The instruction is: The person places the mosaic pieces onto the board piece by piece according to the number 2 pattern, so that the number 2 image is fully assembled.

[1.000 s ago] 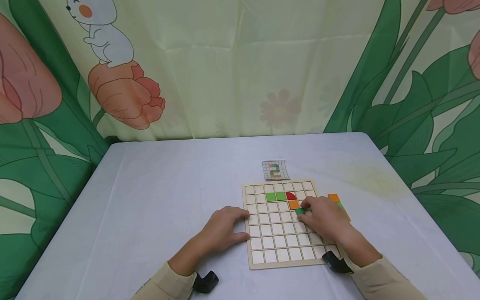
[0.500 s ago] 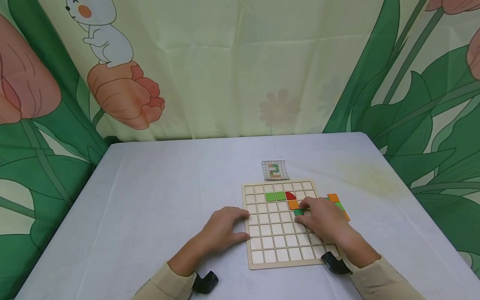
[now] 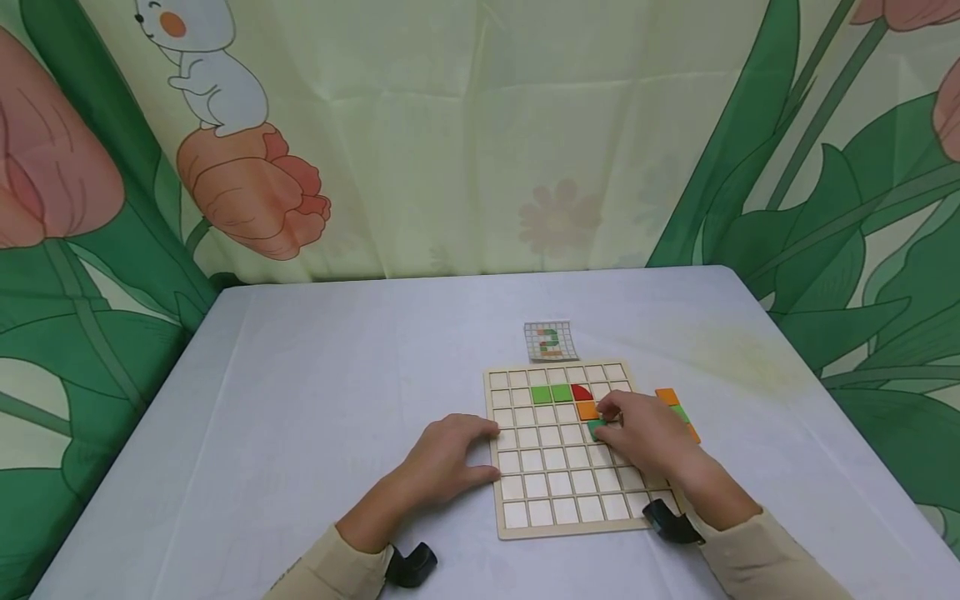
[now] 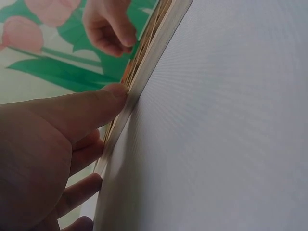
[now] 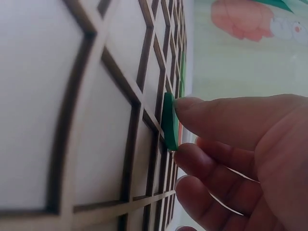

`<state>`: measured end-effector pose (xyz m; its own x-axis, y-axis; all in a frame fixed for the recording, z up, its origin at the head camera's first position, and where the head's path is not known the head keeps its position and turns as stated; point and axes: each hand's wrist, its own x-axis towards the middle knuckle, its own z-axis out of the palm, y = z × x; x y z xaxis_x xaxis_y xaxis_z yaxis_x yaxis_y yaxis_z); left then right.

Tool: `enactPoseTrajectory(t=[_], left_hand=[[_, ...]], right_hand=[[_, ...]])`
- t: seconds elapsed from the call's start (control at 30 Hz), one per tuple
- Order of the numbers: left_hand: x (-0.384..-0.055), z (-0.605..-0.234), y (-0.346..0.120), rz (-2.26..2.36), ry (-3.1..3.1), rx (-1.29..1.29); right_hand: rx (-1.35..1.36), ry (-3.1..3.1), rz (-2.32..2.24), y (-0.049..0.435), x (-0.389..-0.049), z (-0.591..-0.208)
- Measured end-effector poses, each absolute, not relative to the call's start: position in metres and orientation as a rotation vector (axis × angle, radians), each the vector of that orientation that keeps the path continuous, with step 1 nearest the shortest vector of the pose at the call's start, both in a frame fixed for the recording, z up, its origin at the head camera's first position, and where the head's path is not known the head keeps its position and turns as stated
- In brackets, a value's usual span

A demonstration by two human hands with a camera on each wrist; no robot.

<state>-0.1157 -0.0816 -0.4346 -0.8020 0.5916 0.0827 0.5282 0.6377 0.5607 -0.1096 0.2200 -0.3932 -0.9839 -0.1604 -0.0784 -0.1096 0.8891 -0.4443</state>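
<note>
A wooden grid board (image 3: pixel 517 533) with white cells lies on the table. My left hand (image 3: pixel 450 457) rests its thumb and fingertips against the board's left edge; in the left wrist view the thumb (image 4: pixel 108 98) touches the wooden rim (image 4: pixel 144 72). My right hand (image 3: pixel 648 429) pinches a dark green tile (image 5: pixel 169 120) between thumb and fingers, over a cell below the orange tile (image 3: pixel 587 410). The green tile is partly hidden by the fingers in the head view. Two light green tiles (image 3: pixel 551 393) and a red quarter-round tile (image 3: pixel 581 392) sit in an upper row.
A small pattern card (image 3: pixel 551 341) with a coloured figure on a grid lies behind the board. Loose orange and green tiles (image 3: pixel 666 397) lie right of the board, partly behind the right hand. A printed curtain (image 3: pixel 450 167) hangs behind the table (image 3: pixel 300 375).
The dark green tile has shifted slightly left and toward me over its cell, with the right hand barely moving. My left hand has stayed at the board's edge.
</note>
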Motion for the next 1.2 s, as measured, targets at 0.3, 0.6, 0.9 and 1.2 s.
enactPoseTrajectory(t=[0.3, 0.6, 0.9, 1.2], left_hand=[[-0.1163, -0.4354, -0.0814, 0.874, 2.753, 0.948], [-0.1164, -0.4340, -0.0814, 0.882, 2.759, 0.944], [-0.1168, -0.4345, -0.0812, 0.890, 2.758, 0.946], [-0.1161, -0.4361, -0.0808, 0.879, 2.757, 0.949]], right_hand=[[-0.221, 2.960, -0.679, 0.2167, -0.1098, -0.3954], [-0.244, 2.966, -0.658, 0.2157, -0.1085, -0.3943], [-0.282, 2.973, -0.634, 0.2157, -0.1078, -0.3953], [-0.261, 2.955, -0.653, 0.2184, -0.1088, -0.3972]])
